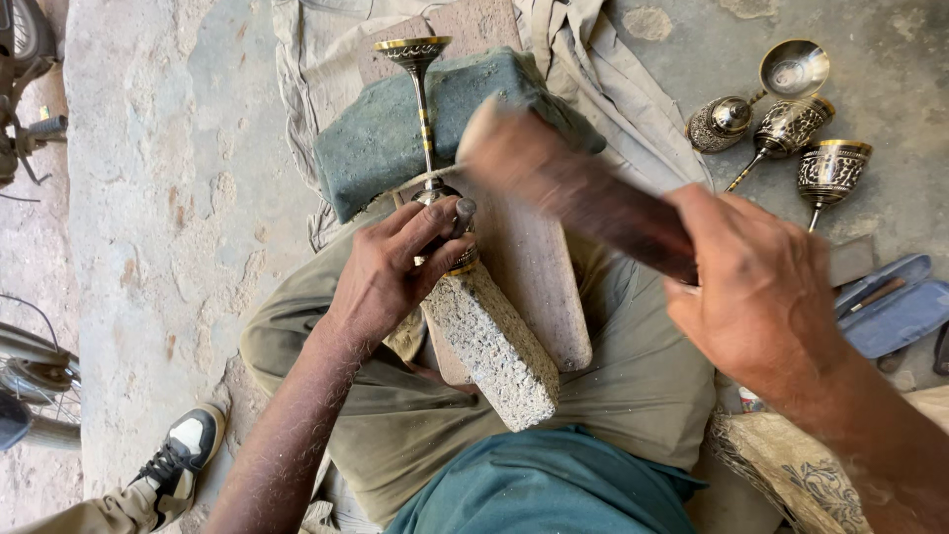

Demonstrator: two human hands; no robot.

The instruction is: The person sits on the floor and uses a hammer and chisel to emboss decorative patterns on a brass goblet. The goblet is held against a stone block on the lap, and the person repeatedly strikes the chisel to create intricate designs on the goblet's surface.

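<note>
Concrete floor (148,198) underlies; left hand (390,272) pins a brass goblet (423,109) and punch; at three o'clock, right hand (756,297) clenches a blurred mallet (573,188).

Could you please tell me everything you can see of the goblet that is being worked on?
The goblet lies on its side, pointing away from the person, its round gold-rimmed foot farthest off over a green-grey pad. Its slim silvery stem carries a gold band and looks like polished metal. A cord crosses the stem near the bowel end. The bowl is mostly hidden under the left hand, which pins it with a small punch against a speckled stone block. The right hand swings a blurred wooden mallet above.
</note>
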